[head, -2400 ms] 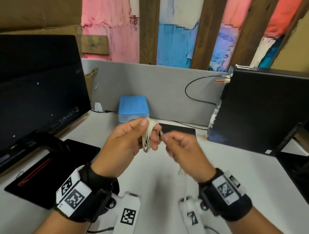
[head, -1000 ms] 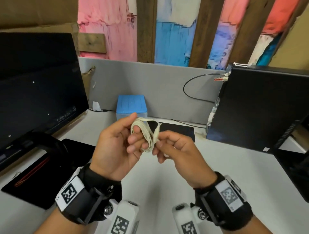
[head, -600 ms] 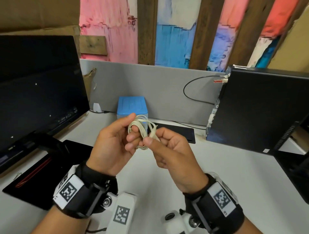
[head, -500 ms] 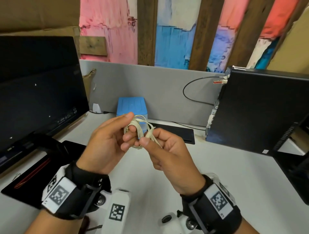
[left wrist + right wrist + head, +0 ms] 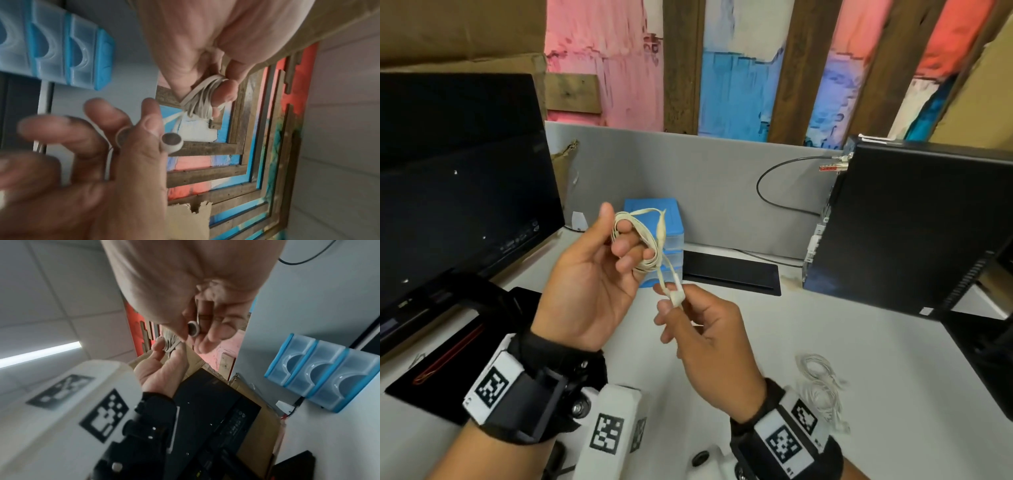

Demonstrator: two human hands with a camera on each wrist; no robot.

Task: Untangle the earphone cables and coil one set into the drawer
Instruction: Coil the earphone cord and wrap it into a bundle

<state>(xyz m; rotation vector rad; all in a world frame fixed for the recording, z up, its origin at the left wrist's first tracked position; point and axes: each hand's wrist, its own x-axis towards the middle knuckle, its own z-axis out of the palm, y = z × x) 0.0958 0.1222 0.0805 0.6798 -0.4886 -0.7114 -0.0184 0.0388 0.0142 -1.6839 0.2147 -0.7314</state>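
A cream flat earphone cable (image 5: pixel 637 240) is wound in several loops round the fingers of my left hand (image 5: pixel 599 274), held up over the desk; the left wrist view shows the coil (image 5: pixel 202 95) on the fingers. My right hand (image 5: pixel 698 329), just below and to the right, pinches the earbuds (image 5: pixel 677 297) at the cable's loose end; both earbuds (image 5: pixel 171 142) show between its thumb and fingers, one earbud (image 5: pixel 193 328) in the right wrist view. A second white earphone set (image 5: pixel 822 387) lies loose on the desk at the right. The blue drawer unit (image 5: pixel 671 240) stands behind my hands, its three drawers (image 5: pixel 320 369) shut.
A black monitor (image 5: pixel 458 192) fills the left, with a black pad (image 5: pixel 441 346) under it. A black computer case (image 5: pixel 914 226) stands at the right and a black flat device (image 5: pixel 732 274) lies beside the drawers. A grey partition (image 5: pixel 705 185) closes the back.
My right hand has drawn down and away from the coil, pulling the earbud end out below it. My left hand has risen slightly with the coil still on its fingers.
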